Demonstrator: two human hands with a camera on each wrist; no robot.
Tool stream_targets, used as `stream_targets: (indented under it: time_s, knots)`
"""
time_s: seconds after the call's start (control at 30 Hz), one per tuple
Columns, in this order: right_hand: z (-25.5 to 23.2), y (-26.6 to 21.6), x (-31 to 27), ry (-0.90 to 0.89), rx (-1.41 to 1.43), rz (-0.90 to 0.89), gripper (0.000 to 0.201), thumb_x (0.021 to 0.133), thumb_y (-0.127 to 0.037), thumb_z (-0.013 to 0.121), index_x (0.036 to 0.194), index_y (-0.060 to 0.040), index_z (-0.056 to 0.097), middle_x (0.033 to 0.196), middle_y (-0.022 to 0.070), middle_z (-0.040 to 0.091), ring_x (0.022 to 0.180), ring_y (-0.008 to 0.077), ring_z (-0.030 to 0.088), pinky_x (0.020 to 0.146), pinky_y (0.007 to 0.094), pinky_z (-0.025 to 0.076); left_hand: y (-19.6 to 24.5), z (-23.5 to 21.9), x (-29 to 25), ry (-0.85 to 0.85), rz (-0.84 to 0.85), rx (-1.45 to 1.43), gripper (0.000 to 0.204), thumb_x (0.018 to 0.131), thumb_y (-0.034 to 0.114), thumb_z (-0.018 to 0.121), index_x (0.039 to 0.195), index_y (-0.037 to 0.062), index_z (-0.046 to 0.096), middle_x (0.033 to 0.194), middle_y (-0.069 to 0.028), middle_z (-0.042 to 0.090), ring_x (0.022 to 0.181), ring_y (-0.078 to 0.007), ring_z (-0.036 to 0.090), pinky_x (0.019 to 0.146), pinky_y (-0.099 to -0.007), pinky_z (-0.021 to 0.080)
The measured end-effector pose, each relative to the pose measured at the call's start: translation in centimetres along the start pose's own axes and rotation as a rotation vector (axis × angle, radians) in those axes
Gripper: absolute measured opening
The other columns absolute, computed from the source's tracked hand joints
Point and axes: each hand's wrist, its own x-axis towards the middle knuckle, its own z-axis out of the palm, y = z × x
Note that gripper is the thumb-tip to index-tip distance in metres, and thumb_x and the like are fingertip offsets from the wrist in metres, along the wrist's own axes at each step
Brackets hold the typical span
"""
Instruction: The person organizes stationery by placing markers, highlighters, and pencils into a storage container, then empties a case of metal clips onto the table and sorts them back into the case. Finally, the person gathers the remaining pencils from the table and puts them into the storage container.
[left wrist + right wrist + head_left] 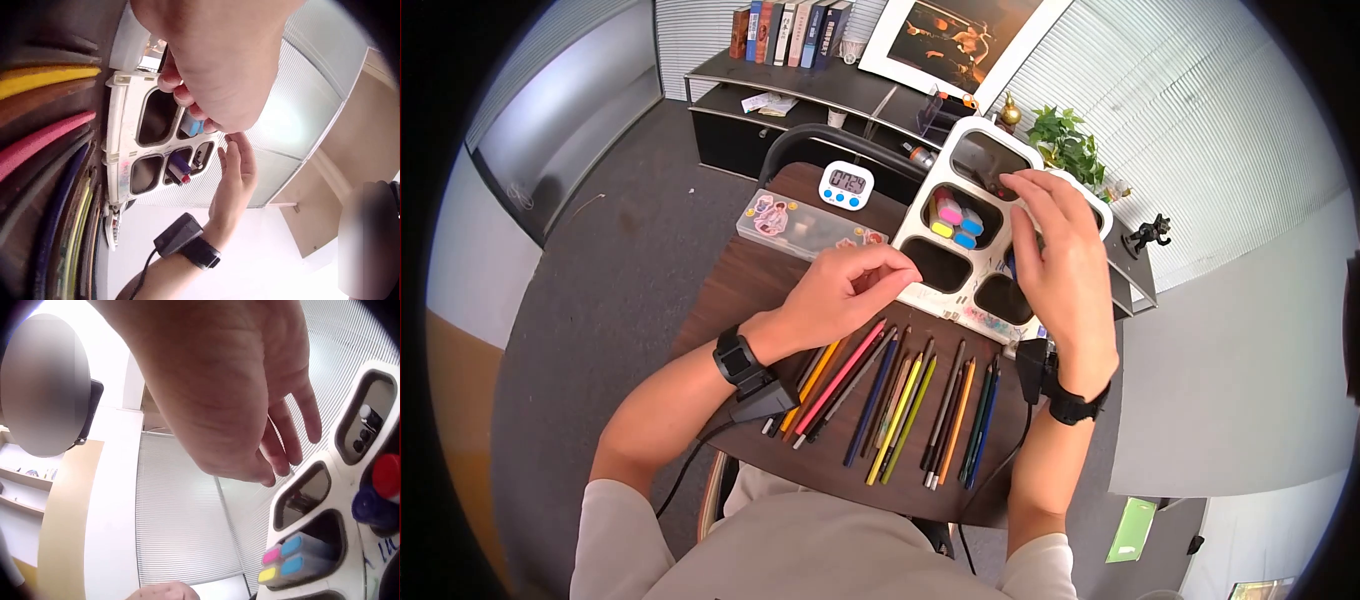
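A white organizer (915, 225) with several dark compartments stands at the table's far side. My left hand (850, 295) is at its near left compartment, fingers loosely bent and thumb near the index finger, with nothing visible between them. My right hand (1060, 255) is over the organizer's right side, fingers fairly straight and holding nothing in the right wrist view. Several highlighters (300, 556), pink, yellow and blue, lie in one compartment. A blue marker (180, 164) and a red-ended one stand in another. Coloured pencils (910, 400) lie in a loose row on the table, nearer my body.
A white digital timer (845, 186) and a translucent pencil case (800, 226) with stickers are left of the organizer on the brown table (725, 300). Behind stands a black chair back (830, 132). A low shelf (800, 75) with books, a framed picture and a plant (1065, 140) lies beyond.
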Motion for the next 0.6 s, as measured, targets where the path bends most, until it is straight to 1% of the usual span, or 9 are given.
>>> stream_targets:
  time_s: [0.07,0.1,0.17,0.2,0.3,0.37,0.4,0.53,0.6]
  knots:
    - [-1.4,-1.0,-0.1,-0.007,0.038,0.035,0.022,0.094,-0.001,0.070,0.116,-0.0022,0.073,0.115,0.0150,0.071,0.105,0.0363,0.069,0.089,0.0439,0.056,1.0,-0.7,0.3,-0.098,0.152,0.339,0.018,0.104,0.019,0.070,0.106,0.0017,0.074,0.084,-0.0077,0.071,0.072,-0.0143,0.067,0.065,-0.0297,0.051]
    - [-2.3,-1.7,-0.3,-0.007,0.041,0.042,0.022,0.094,-0.001,0.070,0.116,-0.0022,0.073,0.115,0.0150,0.071,0.105,0.0363,0.069,0.089,0.0439,0.056,1.3,-1.0,0.3,-0.105,0.148,0.339,0.018,0.104,0.019,0.070,0.106,0.0017,0.074,0.084,-0.0077,0.071,0.072,-0.0143,0.067,0.065,-0.0297,0.051]
    - [-3.7,-3.3,-1.4,-0.227,0.218,0.131,0.021,0.093,-0.002,0.070,0.114,-0.0025,0.073,0.110,0.0145,0.072,0.099,0.0361,0.070,0.086,0.0432,0.058,2.2,-1.7,0.3,-0.252,0.334,0.792,0.038,0.104,0.038,0.067,0.093,0.0016,0.071,0.075,-0.0152,0.070,0.066,-0.0340,0.068,0.063,-0.0418,0.053]
    - [-3.7,-3.8,-2.5,-0.282,0.238,0.073,0.018,0.093,-0.002,0.071,0.111,-0.0023,0.073,0.107,0.0145,0.073,0.096,0.0366,0.071,0.084,0.0439,0.058,2.9,-2.0,0.2,-0.324,0.250,0.866,0.052,0.104,0.049,0.062,0.087,0.0000,0.071,0.070,-0.0187,0.067,0.066,-0.0402,0.067,0.065,-0.0469,0.054]
    - [-4.4,-6.2,-5.5,-0.618,0.318,0.006,0.018,0.089,-0.005,0.076,0.106,-0.0035,0.075,0.103,0.0131,0.072,0.096,0.0328,0.072,0.086,0.0417,0.060,4.1,-2.5,-0.3,-0.415,0.134,1.019,0.057,0.104,0.048,0.061,0.079,-0.0017,0.072,0.066,-0.0217,0.065,0.065,-0.0416,0.067,0.066,-0.0478,0.056]
    - [-3.5,-7.2,-7.4,-0.647,0.425,-0.096,0.019,0.089,-0.004,0.070,0.107,0.0003,0.071,0.095,0.0119,0.065,0.089,0.0303,0.068,0.077,0.0411,0.059,4.1,-2.7,-1.1,-0.452,0.022,1.027,0.058,0.103,0.049,0.062,0.074,-0.0005,0.070,0.064,-0.0211,0.064,0.064,-0.0417,0.066,0.064,-0.0470,0.055]
    - [-2.8,-7.7,-8.5,-0.692,0.431,-0.128,0.022,0.085,-0.005,0.068,0.106,0.0019,0.070,0.100,0.0123,0.065,0.091,0.0294,0.068,0.078,0.0398,0.058,4.2,-2.8,-1.4,-0.489,-0.077,1.035,0.060,0.102,0.050,0.064,0.069,0.0007,0.068,0.063,-0.0206,0.063,0.064,-0.0418,0.065,0.063,-0.0462,0.054]
    - [-0.7,-9.9,-11.1,-0.749,0.411,-0.231,0.022,0.081,-0.005,0.068,0.101,0.0017,0.065,0.104,0.0113,0.061,0.090,0.0274,0.066,0.078,0.0390,0.058,4.7,-3.2,-1.9,-0.568,-0.124,0.969,0.062,0.104,0.049,0.062,0.067,0.0004,0.067,0.060,-0.0183,0.064,0.058,-0.0368,0.066,0.060,-0.0424,0.054]
    - [-0.4,-10.4,-11.6,-0.806,0.368,-0.226,0.018,0.081,-0.006,0.068,0.097,-0.0010,0.063,0.100,0.0097,0.058,0.089,0.0253,0.065,0.077,0.0380,0.057,6.0,-2.9,-0.8,-0.746,-0.455,0.764,0.061,0.105,0.048,0.061,0.067,0.0007,0.067,0.057,-0.0138,0.065,0.052,-0.0289,0.066,0.057,-0.0379,0.053]
